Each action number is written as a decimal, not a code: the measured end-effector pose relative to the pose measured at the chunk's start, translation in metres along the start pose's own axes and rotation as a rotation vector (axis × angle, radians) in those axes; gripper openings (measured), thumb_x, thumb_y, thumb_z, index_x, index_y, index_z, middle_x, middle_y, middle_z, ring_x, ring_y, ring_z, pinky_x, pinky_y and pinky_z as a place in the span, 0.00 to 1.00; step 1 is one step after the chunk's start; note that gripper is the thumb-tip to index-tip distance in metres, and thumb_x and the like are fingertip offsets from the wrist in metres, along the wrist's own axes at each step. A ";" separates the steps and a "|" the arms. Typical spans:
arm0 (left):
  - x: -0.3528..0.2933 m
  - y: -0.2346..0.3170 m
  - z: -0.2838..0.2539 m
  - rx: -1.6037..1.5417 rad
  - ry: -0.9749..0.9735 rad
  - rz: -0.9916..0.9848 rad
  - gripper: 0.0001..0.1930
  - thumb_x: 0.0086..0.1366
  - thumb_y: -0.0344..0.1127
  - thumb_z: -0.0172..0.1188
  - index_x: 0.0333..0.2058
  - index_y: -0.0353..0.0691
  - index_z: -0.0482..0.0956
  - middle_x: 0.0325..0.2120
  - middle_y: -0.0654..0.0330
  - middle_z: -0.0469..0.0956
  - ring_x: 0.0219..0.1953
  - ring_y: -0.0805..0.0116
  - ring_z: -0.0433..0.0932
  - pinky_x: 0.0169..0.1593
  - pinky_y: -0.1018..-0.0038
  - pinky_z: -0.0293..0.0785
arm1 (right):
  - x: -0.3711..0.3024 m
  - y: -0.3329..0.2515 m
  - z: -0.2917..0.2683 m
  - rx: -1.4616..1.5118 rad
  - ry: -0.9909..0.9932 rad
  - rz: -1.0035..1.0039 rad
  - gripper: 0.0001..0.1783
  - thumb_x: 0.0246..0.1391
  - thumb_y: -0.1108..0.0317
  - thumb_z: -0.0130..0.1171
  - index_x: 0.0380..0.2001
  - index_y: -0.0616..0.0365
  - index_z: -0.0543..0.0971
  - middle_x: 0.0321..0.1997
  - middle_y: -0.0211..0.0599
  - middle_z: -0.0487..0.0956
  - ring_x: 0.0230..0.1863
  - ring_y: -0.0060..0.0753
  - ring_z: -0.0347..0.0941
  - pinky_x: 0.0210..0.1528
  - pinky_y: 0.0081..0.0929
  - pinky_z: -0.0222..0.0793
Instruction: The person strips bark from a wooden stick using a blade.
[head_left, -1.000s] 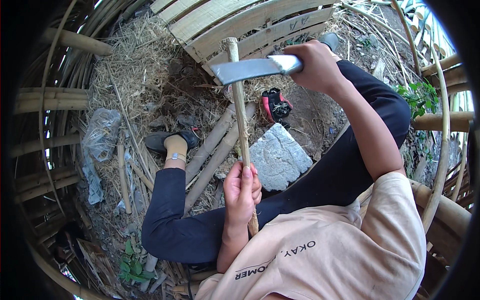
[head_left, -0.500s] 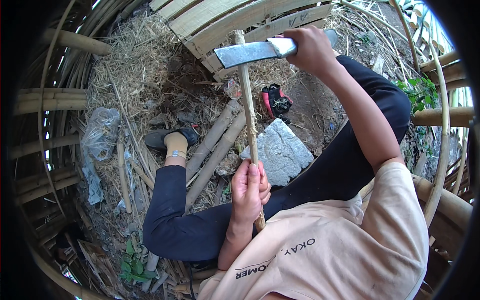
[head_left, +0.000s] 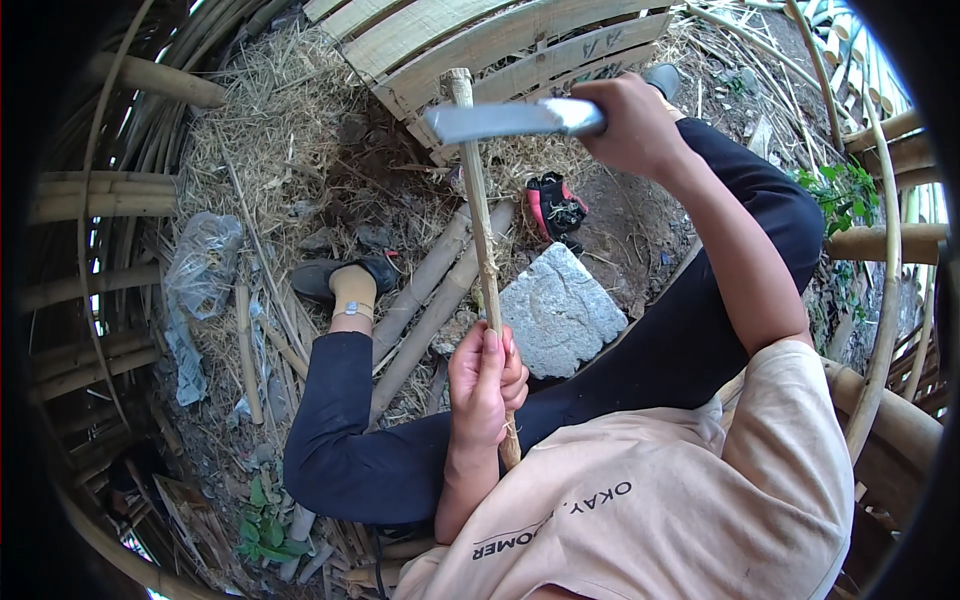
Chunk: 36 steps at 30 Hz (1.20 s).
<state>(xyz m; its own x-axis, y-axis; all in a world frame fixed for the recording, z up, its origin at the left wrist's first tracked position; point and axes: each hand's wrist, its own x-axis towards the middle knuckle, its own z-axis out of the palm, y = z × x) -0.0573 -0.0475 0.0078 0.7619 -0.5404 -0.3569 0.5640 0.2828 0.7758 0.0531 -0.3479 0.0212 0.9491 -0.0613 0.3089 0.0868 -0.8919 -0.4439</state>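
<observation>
My left hand (head_left: 485, 385) is closed round the lower part of a long wooden stick (head_left: 480, 225), whose bottom end is close to my shirt. The stick leans slightly left and points away from me; its bark looks roughened about the middle. In my right hand (head_left: 632, 125) is a machete (head_left: 500, 121), its grip hidden by my fingers. The broad grey blade lies crosswise over the upper part of the stick and is smeared by motion. Whether the edge touches the wood I cannot tell.
A pale stone block (head_left: 563, 310) sits between my legs, with a red and black glove (head_left: 556, 207) beyond it. Bamboo poles (head_left: 425, 305) lie to its left. A slatted wooden crate (head_left: 480, 55) stands at the far side. A clear plastic bag (head_left: 203, 265) lies on the straw-covered ground.
The stick's upper end has swung a little left, and my left hand has shifted slightly left and down with it. My right hand and the machete have come slightly nearer.
</observation>
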 end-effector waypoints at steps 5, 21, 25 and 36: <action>0.000 -0.006 0.007 0.123 0.047 0.045 0.12 0.76 0.43 0.44 0.33 0.44 0.63 0.15 0.73 0.53 0.12 0.88 0.46 0.14 0.85 0.41 | -0.007 -0.007 0.008 -0.115 -0.017 -0.073 0.10 0.33 0.68 0.63 0.26 0.52 0.82 0.23 0.42 0.80 0.30 0.49 0.79 0.35 0.42 0.75; 0.000 -0.006 0.005 0.067 0.053 0.002 0.11 0.76 0.41 0.43 0.33 0.44 0.63 0.14 0.73 0.53 0.11 0.88 0.47 0.14 0.85 0.41 | 0.015 0.059 -0.043 -0.005 0.324 0.281 0.26 0.58 0.47 0.61 0.19 0.59 0.77 0.12 0.33 0.72 0.18 0.25 0.74 0.24 0.34 0.68; 0.000 -0.004 0.005 0.032 0.004 -0.010 0.11 0.76 0.41 0.43 0.34 0.44 0.64 0.14 0.73 0.52 0.12 0.87 0.46 0.14 0.85 0.40 | 0.002 0.013 -0.039 0.089 0.092 0.220 0.19 0.54 0.54 0.65 0.35 0.62 0.85 0.25 0.41 0.83 0.23 0.32 0.80 0.30 0.32 0.76; 0.007 0.005 -0.007 -0.002 0.085 -0.043 0.11 0.75 0.42 0.44 0.35 0.43 0.66 0.15 0.74 0.53 0.13 0.87 0.48 0.15 0.84 0.43 | -0.009 -0.018 -0.024 0.052 -0.043 -0.003 0.13 0.41 0.66 0.69 0.33 0.56 0.85 0.28 0.44 0.82 0.31 0.43 0.81 0.37 0.37 0.75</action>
<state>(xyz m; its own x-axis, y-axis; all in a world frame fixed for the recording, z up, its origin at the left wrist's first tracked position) -0.0472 -0.0449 0.0055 0.7612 -0.4829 -0.4329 0.5973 0.2620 0.7580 0.0357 -0.3415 0.0465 0.9610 -0.0386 0.2740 0.1039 -0.8674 -0.4867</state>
